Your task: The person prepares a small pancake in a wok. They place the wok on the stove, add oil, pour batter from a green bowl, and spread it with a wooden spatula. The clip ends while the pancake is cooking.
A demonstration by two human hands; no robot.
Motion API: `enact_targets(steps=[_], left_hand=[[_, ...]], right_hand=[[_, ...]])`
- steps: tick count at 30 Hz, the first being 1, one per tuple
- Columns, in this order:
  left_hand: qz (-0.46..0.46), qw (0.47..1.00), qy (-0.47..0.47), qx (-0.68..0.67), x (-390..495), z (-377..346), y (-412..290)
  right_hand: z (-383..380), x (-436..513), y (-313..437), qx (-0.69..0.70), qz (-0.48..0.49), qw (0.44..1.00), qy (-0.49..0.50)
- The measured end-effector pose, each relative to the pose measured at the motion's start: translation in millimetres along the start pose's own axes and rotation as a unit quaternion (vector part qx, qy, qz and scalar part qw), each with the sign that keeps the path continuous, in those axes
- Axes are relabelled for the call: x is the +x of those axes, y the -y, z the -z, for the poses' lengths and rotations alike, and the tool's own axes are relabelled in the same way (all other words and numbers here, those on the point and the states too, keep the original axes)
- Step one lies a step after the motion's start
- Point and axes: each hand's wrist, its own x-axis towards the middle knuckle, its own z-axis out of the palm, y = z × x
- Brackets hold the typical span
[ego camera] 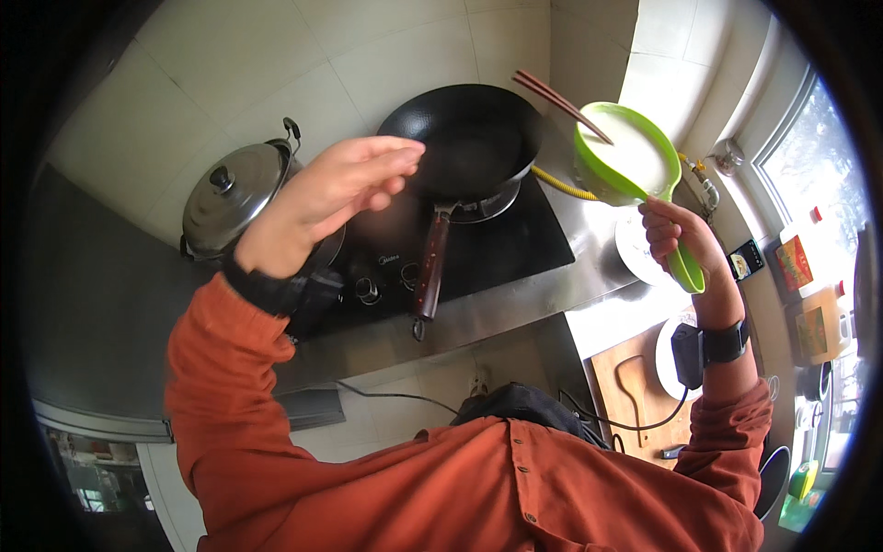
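Observation:
My right hand [672, 231] grips the handle of a light green plastic bowl [592, 169], raised to the right of the wok. White liquid batter [638, 155] fills much of it, and a pair of brown chopsticks [555, 100] leans in the batter over the rim. My left hand [345, 183] hangs in the air by the left side of the black wok [476, 141], palm down, holding nothing. Inside the wok I see only its dark surface. Its wooden handle [432, 265] points towards me over the front of the hob.
A lidded steel pot [231, 200] stands left on the black gas hob [531, 245]. A yellow gas hose [562, 185] runs behind. At right are a white plate [638, 248], a cutting board [607, 372] with a wooden spatula [631, 386], a phone [746, 260] and oil bottles [817, 324].

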Motion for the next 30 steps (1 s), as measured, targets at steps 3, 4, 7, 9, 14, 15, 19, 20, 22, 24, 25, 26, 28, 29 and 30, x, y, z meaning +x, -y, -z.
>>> enact_targets(steps=[3, 4, 7, 9, 14, 15, 19, 20, 22, 24, 25, 26, 28, 29, 30], left_hand=[[-0.007, 0.999, 0.028, -0.016, 40.0, 10.5, 3.5], [-0.008, 1.0, 0.014, -0.02, 53.3, 11.9, 5.4], [-0.02, 0.999, -0.028, -0.03, 85.8, 14.0, 11.8], [-0.048, 0.997, -0.053, -0.035, 101.9, 16.4, 13.2], [-0.108, 0.99, -0.013, -0.089, 122.9, 30.8, 6.5], [-0.111, 0.991, -0.02, -0.079, 124.6, 31.5, 5.1], [-0.153, 0.988, -0.033, -0.014, 124.9, 32.3, -7.1], [-0.168, 0.985, -0.039, 0.009, 124.5, 32.0, -12.7], [-0.197, 0.978, -0.049, 0.042, 120.5, 37.7, -26.8], [-0.227, 0.967, -0.081, 0.078, 111.7, 49.9, -41.1], [-0.254, 0.959, -0.09, 0.082, 106.8, 55.9, -46.6], [-0.267, 0.954, -0.102, 0.09, 102.3, 61.4, -50.6], [-0.263, 0.954, -0.112, 0.089, 95.1, 69.3, -53.6], [-0.266, 0.953, -0.115, 0.088, 92.5, 73.0, -54.7], [-0.266, 0.954, -0.12, 0.067, 90.8, 77.5, -56.7]], right_hand=[[-33.0, 12.0, -1.1, 0.013, -0.034, 0.999, 0.007], [-42.5, 15.6, -2.6, 0.009, -0.042, 0.999, 0.011], [-66.3, 30.5, -9.5, 0.002, -0.066, 0.998, 0.012], [-77.2, 39.1, -14.4, -0.001, -0.082, 0.996, 0.021], [-90.9, 61.0, -23.6, -0.026, -0.108, 0.994, 0.009], [-92.1, 64.1, -24.5, -0.03, -0.113, 0.993, 0.013], [-95.4, 76.2, -23.2, -0.068, -0.11, 0.992, -0.007], [-95.3, 77.2, -22.5, -0.082, -0.1, 0.992, -0.006], [-94.6, 80.7, -20.5, -0.113, -0.089, 0.989, -0.017], [-93.7, 85.3, -16.8, -0.138, -0.079, 0.987, -0.035], [-93.0, 87.8, -15.8, -0.147, -0.077, 0.986, -0.031], [-92.5, 90.6, -14.5, -0.154, -0.074, 0.985, -0.033], [-91.2, 96.5, -11.2, -0.157, -0.075, 0.984, -0.034], [-90.8, 100.1, -9.5, -0.152, -0.079, 0.985, -0.034], [-90.2, 103.9, -8.7, -0.146, -0.083, 0.985, -0.041]])
